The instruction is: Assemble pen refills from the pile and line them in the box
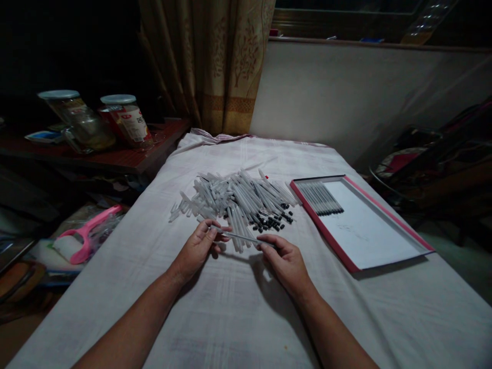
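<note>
Between my two hands a slim pen (243, 237) with a grey-white barrel is held nearly level above the cloth. My left hand (200, 245) pinches its left end, and my right hand (283, 259) grips the right end, where a dark part shows at the fingers. Just beyond them lies a loose pile of pale pen parts (215, 192), with grey barrels toward its right side. Small black plugs (271, 223) are scattered at the pile's near right edge. To the right, a shallow red-rimmed box lid (384, 225) holds a row of assembled-looking pens (320, 198) at its far left.
A white checked cloth (215, 318) covers the table. On the left, a dark red side table (142, 160) carries jars (125, 120). Below it sits a pink curved object (86, 236) among plastic bags. A patterned curtain (230, 56) and a pale wall (307, 92) stand behind.
</note>
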`<state>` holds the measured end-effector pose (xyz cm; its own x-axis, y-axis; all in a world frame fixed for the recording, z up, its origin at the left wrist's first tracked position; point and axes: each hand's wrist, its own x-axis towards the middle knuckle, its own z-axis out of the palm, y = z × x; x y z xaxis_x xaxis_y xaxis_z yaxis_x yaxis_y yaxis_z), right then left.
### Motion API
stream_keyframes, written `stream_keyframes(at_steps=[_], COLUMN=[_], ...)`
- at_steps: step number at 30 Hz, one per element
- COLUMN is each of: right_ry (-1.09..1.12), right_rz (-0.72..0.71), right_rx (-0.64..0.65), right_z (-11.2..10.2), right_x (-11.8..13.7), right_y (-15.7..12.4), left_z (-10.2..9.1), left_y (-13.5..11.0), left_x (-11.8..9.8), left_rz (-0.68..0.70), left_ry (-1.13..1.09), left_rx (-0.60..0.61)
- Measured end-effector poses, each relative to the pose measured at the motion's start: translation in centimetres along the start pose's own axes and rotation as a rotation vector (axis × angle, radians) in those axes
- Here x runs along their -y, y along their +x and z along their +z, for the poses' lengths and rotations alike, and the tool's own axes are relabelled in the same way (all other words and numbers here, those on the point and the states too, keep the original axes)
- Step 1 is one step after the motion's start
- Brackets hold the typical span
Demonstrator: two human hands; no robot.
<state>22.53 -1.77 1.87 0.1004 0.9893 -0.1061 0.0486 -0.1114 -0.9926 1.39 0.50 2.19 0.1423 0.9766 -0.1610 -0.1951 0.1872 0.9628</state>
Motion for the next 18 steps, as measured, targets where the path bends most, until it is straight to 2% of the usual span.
stream_keyframes(at_steps=[7,13,18], right_ry=[-0.072,-0.333,-0.426], right_rz=[-0.101,-0.364,-0.481], right_rx=[0.104,0.276,0.266], right_z=[-0.2,-0.7,-1.0], right_x=[-0.7,-1.0,-1.2], right_y=[0.2,0.0,0.0], left_z=[0.6,0.2,-0.1], left_y=[-0.3,-0.4,-0.3], left_x=[0.1,0.6,0.3], left_rz=[0.014,-0.06,-0.137], left_ry=[0.062,0.156,0.162], left_rx=[-0.006,0.01,0.073])
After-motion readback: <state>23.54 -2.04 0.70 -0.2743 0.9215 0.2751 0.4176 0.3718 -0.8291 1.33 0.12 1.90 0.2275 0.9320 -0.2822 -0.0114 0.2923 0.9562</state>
